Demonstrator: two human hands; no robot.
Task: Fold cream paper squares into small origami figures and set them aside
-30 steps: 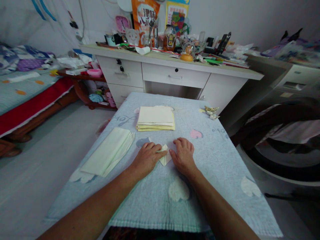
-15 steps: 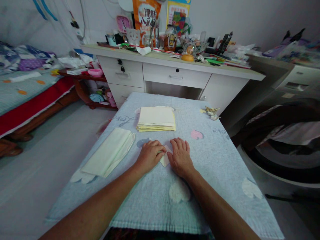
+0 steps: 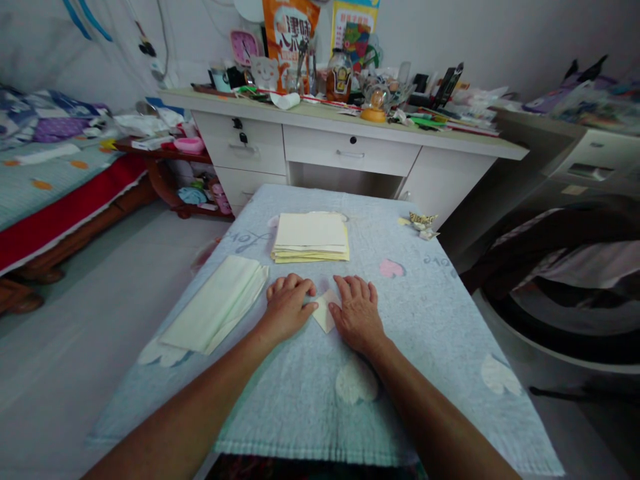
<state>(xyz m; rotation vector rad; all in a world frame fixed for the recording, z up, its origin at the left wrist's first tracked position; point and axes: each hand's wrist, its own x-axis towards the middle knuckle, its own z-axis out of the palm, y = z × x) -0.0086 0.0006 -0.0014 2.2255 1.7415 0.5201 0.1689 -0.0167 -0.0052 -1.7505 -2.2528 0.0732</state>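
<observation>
A small folded piece of pale paper point(image 3: 325, 313) lies on the cloth between my hands, one corner pointing toward me. My left hand point(image 3: 290, 303) rests at its left side, fingers loosely curved and apart, thumb tip at the paper's left corner. On the other side, my right hand point(image 3: 357, 307) lies flat with fingers stretched out and its thumb at the paper's right edge. Beyond the hands sits a stack of cream and yellow paper sheets point(image 3: 311, 230). Left of my left hand lies a long folded bundle of pale paper point(image 3: 215, 303).
A blue patterned cloth point(image 3: 425, 373) covers the table. Small folded paper pieces point(image 3: 423, 223) are at its far right corner. Behind stands a white desk point(image 3: 350, 148) crowded with items, including a jar point(image 3: 340, 79). A bed is at left, a washing machine point(image 3: 575, 267) at right.
My left hand has moved left, away from my right hand, and its thumb and fingers have parted. More of the folded paper shows. My right hand has stayed almost in place.
</observation>
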